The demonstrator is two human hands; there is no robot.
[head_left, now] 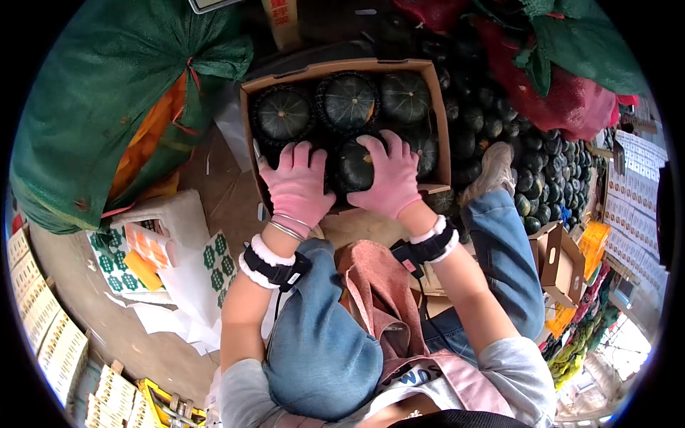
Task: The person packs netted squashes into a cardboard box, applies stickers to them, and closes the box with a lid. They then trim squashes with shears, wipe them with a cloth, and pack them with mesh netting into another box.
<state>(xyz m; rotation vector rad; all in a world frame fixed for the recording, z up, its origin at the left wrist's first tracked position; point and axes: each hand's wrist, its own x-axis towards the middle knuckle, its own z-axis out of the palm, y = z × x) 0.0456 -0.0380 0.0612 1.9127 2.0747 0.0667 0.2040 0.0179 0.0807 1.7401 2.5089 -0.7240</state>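
Observation:
A cardboard box (341, 68) in front of me holds several dark green pumpkins. At its back are a left pumpkin (284, 113) and a middle pumpkin (347, 102) in black foam nets, with another pumpkin (405, 97) to their right. My right hand (394, 175), in a pink glove, is curved round a front pumpkin (354, 167), thumb low and fingers over its right side. My left hand (296, 185), also pink-gloved, reaches into the box's front left with bent fingers; what lies under its palm is hidden. A pumpkin (427, 153) shows partly beyond my right fingers.
Loose pumpkins (531, 160) cover the floor to the right. Large green mesh sacks (93, 93) stand at left, and a red mesh sack (542, 89) at upper right. Sticker sheets (217, 267) lie at left. An open small carton (560, 264) sits right of my leg.

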